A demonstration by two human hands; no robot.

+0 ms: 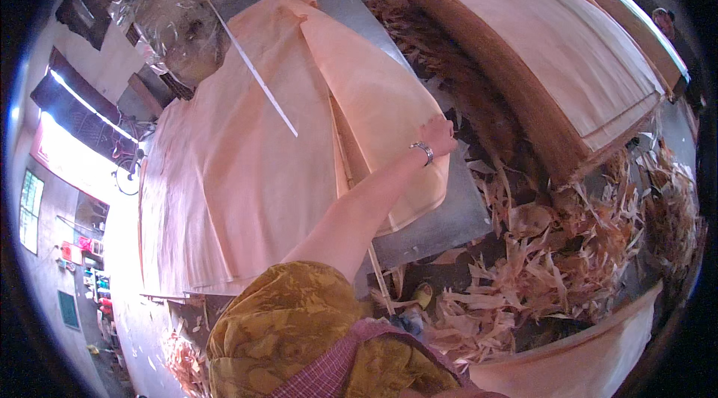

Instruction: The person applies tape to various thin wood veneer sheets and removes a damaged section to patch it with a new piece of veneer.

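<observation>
My left hand [440, 136], with a metal band on the wrist, reaches across to the right. Its fingers are closed on the right edge of a thin wood veneer sheet [374, 84], whose edge is lifted and curled. Beneath and left of it, more broad veneer sheets [254, 166] lie overlapping over a grey flat surface [426, 237]. A narrow gap with a darker edge runs between the held sheet and those at left. My right hand is out of view.
A tall veneer stack [538, 47] stands at the far right. Torn veneer scraps [553, 248] heap below it. A plastic-wrapped object [179, 24] and a thin white strip [258, 80] hang at upper left. Another pale sheet [576, 357] curves at lower right. A bicycle [129, 170] stands far left.
</observation>
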